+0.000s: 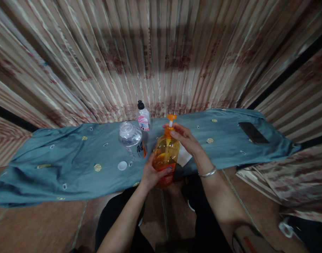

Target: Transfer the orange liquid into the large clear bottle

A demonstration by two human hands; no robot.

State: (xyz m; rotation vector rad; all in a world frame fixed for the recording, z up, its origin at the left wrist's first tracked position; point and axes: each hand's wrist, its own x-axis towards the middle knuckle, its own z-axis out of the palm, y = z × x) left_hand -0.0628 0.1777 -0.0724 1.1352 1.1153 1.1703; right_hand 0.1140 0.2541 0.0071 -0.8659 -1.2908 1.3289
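An amber pump bottle with an orange pump head is held up at the near edge of the cloth-covered surface. My left hand wraps around its lower body, thumb across the red label. At the neck, the fingers of my right hand close around the orange collar, below the raised pump. Left of the bottle stands a clear wide-mouthed plastic jar without a lid. A white round cap lies in front of the jar. Behind it is a small clear bottle with a black cap and pink label.
A teal patterned cloth covers the long narrow surface. Toward its right end lies a black phone. A white paper is partly hidden behind the pump bottle and my right hand. Pleated curtains hang close behind and at both sides.
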